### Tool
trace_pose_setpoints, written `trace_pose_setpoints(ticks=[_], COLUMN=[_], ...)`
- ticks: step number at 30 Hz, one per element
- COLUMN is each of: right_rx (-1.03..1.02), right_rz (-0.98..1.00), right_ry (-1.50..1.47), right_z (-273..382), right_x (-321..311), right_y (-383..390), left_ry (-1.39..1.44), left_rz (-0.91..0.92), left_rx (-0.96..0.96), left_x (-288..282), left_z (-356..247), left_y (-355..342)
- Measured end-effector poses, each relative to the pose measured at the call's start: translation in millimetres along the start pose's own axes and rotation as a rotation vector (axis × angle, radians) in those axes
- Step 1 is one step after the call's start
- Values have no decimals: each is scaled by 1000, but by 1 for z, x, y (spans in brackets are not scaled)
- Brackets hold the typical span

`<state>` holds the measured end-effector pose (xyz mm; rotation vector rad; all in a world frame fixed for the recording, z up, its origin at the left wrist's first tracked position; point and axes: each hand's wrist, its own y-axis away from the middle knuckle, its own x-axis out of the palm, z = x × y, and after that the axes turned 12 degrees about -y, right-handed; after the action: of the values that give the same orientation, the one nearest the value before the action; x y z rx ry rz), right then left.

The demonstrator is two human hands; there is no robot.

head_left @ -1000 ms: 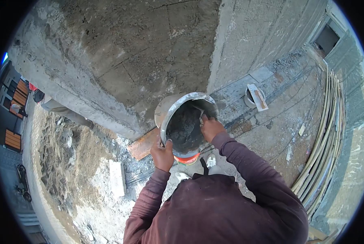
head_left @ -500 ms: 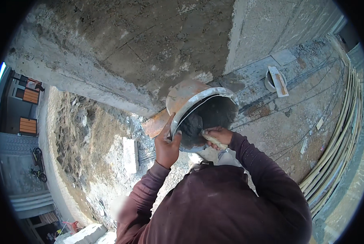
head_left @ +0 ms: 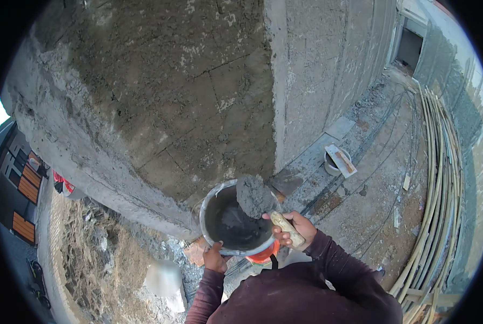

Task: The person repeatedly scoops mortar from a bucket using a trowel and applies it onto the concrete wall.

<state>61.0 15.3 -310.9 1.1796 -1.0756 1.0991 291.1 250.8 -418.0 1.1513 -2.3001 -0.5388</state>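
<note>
Far left: orange slatted panels (head_left: 28, 182), then rough dirt (head_left: 93, 245). Concrete wall (head_left: 209, 86) fills the upper middle, darker damp-looking patch on it. Left hand (head_left: 215, 258) closed on the near-left rim of the bucket (head_left: 215, 212), thumb over the edge; bucket is right below the wall, mouth up, wet grey mix (head_left: 236, 222) inside. Red-orange object (head_left: 264, 254) partly visible under bucket's near side. Mortar lump (head_left: 253, 195) over the bucket's right part, sitting on the trowel (head_left: 288, 229), blade hidden; contact with rim, can't tell. Right hand (head_left: 302, 232) wrapped around its pale handle. Further right, small pail (head_left: 331, 168) with a float (head_left: 341, 161) across the top, then long pale poles (head_left: 438, 189) bundled along the right.
</note>
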Motion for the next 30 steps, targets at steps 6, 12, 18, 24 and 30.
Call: trace_pose_setpoints(ticks=[6, 12, 18, 24, 30], right_rx=[-555, -1550, -2738, -3301, -3135], right_rz=[315, 643, 536, 536, 663], right_ry=[163, 704, 828, 839, 806], right_z=[77, 171, 306, 363, 411], right_x=[159, 320, 439, 479, 517], right_y=[51, 62, 94, 106, -5], left_ry=[-928, -913, -948, -948, -952], left_rz=[-305, -418, -469, -519, -548], left_rx=[265, 269, 265, 228, 171], left_x=[-93, -18, 27, 48, 52], left_z=[85, 36, 0, -13, -20], left_y=[-27, -38, -67, -78, -77])
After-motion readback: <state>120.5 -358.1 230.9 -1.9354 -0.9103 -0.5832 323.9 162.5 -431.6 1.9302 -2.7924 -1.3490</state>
